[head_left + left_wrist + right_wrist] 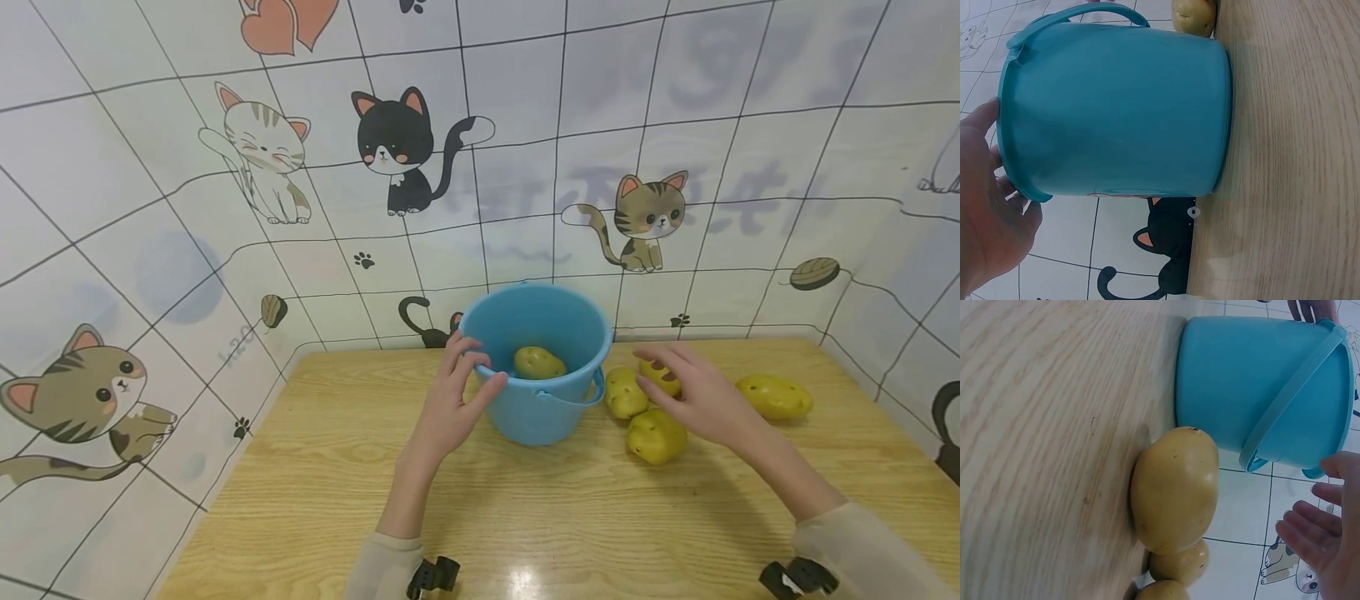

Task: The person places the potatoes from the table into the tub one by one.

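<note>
A light blue bucket (536, 408) stands upright on the wooden table, its handle lowered toward the right. Inside lies one yellow potato (538, 363). My left hand (453, 400) holds the bucket's left rim, fingers over the edge and thumb at the outer front. The left wrist view shows that hand (991, 200) at the bucket's mouth. My right hand (701, 392) hovers with fingers extended and holds nothing, over potatoes right of the bucket. A front potato (657, 436), a left potato (626, 393) and a partly covered potato (660, 377) cluster there.
Farther right another, longer potato (775, 397) lies on the wooden table (337, 467). A wall with a tile pattern and cartoon cats (405, 150) rises close behind the bucket and along both sides.
</note>
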### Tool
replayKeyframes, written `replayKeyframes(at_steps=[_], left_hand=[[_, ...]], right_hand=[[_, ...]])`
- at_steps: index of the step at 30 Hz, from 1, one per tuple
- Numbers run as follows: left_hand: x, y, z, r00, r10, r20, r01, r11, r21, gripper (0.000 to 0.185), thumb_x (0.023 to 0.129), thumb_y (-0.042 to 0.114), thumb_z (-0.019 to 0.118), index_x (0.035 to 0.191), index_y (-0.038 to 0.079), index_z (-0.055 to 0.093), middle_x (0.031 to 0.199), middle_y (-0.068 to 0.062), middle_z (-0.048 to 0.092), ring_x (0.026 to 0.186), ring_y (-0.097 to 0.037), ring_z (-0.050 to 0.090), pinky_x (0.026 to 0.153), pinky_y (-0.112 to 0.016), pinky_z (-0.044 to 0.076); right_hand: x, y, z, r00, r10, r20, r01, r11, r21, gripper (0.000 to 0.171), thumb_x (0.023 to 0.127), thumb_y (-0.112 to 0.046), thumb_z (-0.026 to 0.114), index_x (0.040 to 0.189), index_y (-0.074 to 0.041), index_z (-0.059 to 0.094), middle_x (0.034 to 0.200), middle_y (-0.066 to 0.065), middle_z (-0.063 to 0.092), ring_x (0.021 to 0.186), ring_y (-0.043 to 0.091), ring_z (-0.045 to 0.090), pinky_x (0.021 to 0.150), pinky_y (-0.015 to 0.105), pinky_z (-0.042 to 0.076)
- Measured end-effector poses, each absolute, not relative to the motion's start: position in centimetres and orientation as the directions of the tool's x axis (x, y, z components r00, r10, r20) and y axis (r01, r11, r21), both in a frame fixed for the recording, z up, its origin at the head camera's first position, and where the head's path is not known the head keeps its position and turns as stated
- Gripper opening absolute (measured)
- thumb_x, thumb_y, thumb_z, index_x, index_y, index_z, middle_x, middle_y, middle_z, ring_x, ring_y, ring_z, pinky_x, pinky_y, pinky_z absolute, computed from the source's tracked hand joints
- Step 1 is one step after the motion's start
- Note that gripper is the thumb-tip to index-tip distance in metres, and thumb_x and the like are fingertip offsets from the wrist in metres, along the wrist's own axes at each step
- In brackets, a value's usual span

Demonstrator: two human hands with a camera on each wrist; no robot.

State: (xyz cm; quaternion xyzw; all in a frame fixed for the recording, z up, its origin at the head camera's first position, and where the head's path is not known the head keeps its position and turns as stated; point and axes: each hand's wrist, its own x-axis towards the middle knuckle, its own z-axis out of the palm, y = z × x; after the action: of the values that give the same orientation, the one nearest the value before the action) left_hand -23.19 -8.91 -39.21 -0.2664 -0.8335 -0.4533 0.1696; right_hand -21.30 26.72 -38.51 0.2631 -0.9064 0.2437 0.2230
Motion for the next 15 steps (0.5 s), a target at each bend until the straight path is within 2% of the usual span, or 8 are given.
replayKeyframes(at_steps=[8, 15], left_hand=[[-23.1, -8.9, -39.1, -0.798, 0.293, 0.527, 0.601, 0.451, 0.660, 0.023, 0.101, 0.035, 0.061, 0.109, 0.014, 0.058, 0.140, -0.002, 0.045, 0.154, -0.019, 0.011, 0.112, -0.062, 0.031], [-23.1, -8.9, -39.2, -0.789, 0.289, 0.542, 0.611, 0.454, 0.648, 0.022, 0.101, 0.035, 0.062, 0.108, 0.014, 0.058, 0.140, -0.001, 0.045, 0.154, -0.021, 0.012, 0.111, -0.063, 0.032]], right_hand=[[-20.7, 27.4, -39.5, -0.772, -0.392, 0.500, -0.587, 0.742, -0.325, 0.034, 0.095, -0.011, 0.070, 0.127, -0.002, 0.062, 0.119, 0.014, 0.064, 0.092, 0.029, 0.067, 0.071, 0.045, 0.059], [-20.2, 27.8, -40.2, -0.767, -0.414, 0.490, -0.595, 0.745, -0.303, 0.037, 0.092, -0.011, 0.073, 0.126, -0.004, 0.063, 0.111, 0.007, 0.065, 0.092, 0.024, 0.066, 0.072, 0.040, 0.057]])
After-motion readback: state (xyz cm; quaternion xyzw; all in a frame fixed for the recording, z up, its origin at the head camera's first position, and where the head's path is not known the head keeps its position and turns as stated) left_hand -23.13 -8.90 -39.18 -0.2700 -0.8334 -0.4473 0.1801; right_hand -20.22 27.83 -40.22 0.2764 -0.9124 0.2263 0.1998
